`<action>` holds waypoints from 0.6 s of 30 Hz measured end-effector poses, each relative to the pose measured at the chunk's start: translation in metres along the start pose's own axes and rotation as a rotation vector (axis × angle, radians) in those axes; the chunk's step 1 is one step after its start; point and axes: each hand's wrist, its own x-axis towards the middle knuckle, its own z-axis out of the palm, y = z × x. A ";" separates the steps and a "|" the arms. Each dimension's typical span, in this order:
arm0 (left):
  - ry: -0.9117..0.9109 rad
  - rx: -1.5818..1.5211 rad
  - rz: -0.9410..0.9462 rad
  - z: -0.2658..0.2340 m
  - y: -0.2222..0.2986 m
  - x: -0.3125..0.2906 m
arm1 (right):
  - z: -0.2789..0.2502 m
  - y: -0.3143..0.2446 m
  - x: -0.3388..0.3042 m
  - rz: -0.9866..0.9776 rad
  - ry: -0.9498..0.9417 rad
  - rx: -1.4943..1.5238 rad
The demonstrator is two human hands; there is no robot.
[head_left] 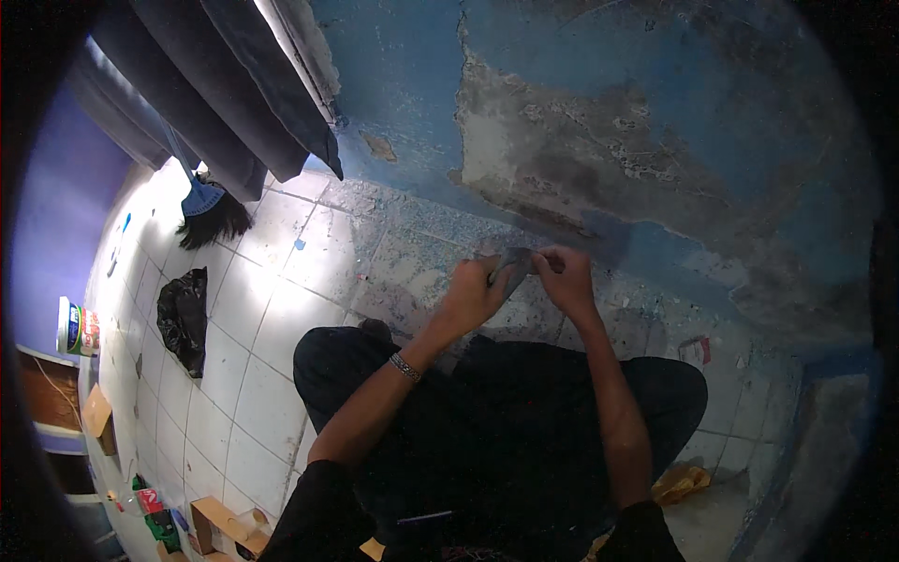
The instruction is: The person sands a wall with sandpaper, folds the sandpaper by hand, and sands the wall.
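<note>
A small curved grey sheet that looks like sandpaper (514,266) is held up in front of the wall, above my folded legs. My left hand (471,298) is closed round its left side, with a metal-banded bracelet at the wrist. At its right edge, my right hand (567,277) has finger and thumb pinched together, touching the sheet. Just beyond both hands stands the blue wall (403,103), with a large peeled patch (571,140) of bare grey plaster.
Paint flakes (412,253) litter the white floor tiles along the wall's foot. To the left are a blue broom (201,199) under a dark curtain (201,75), a black plastic bag (183,320) and a white tub (77,328). A cardboard box (220,526) lies at lower left.
</note>
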 end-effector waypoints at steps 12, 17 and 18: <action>-0.165 -0.109 -0.199 0.004 0.001 -0.005 | 0.012 -0.018 -0.006 -0.186 0.188 -0.214; -0.049 -0.209 -0.153 -0.002 0.000 -0.003 | -0.009 -0.015 0.000 0.170 -0.040 0.240; -0.048 -0.208 -0.154 -0.004 0.001 -0.002 | -0.010 -0.014 0.001 0.170 -0.042 0.240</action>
